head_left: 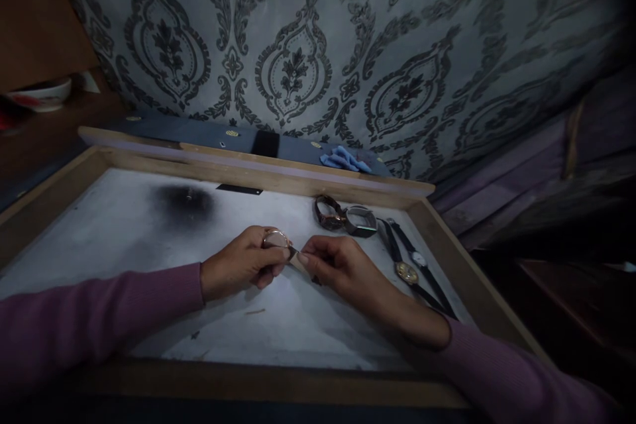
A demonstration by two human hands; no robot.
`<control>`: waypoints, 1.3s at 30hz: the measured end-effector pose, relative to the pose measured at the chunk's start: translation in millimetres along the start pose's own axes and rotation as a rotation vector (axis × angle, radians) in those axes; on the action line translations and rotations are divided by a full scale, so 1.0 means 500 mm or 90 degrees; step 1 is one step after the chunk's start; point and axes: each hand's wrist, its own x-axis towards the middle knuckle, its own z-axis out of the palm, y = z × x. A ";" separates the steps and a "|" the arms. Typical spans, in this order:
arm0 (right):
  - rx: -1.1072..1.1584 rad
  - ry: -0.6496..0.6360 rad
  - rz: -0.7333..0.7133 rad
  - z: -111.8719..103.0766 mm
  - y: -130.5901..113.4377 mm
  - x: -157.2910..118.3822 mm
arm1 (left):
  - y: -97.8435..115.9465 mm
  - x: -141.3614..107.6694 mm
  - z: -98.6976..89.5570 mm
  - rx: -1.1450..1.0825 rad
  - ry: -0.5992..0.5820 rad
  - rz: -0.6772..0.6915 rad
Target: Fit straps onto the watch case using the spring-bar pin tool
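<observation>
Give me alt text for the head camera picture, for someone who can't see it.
A person's left hand holds a round watch while the right hand pinches its strap, over a shallow wooden tray. Four other watches lie toward the tray's right side, and a blue cloth sits beyond its far edge.

Wall [293, 66]: grey, darker damask medallions. Sleeves [114, 305]: mauve. Held watch [276, 240]: gold rim. Tray [472, 278]: brown wood sides, whitish base [209, 338] with black smudge [183, 204]. Rag [342, 159]: light blue. Strip [239, 189]: black. Gold-dial watch [407, 273]: black strap. Pale-dial watch [418, 258]: dark strap. Smartwatch [362, 232]: grey band. Bowl [50, 94]: white, red patch.
</observation>
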 end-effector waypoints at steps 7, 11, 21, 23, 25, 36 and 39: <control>0.023 -0.009 0.011 0.002 0.001 0.000 | 0.003 0.000 0.002 -0.006 0.018 -0.015; 0.046 0.000 0.019 -0.004 -0.003 0.002 | 0.001 0.002 0.001 -0.019 0.022 -0.016; 0.087 0.016 -0.015 -0.011 -0.013 -0.001 | 0.002 0.003 -0.004 -0.012 0.031 -0.023; 0.081 0.015 -0.024 -0.011 -0.013 0.000 | 0.001 0.003 -0.004 -0.016 0.026 -0.021; 0.077 0.015 -0.034 -0.011 -0.015 0.001 | 0.000 0.003 -0.003 -0.024 0.024 -0.020; -0.015 0.026 -0.076 -0.013 -0.010 0.000 | 0.006 0.003 -0.004 -0.024 0.016 -0.031; -0.027 0.017 -0.071 -0.012 -0.006 0.000 | 0.004 0.003 -0.004 -0.024 0.022 -0.028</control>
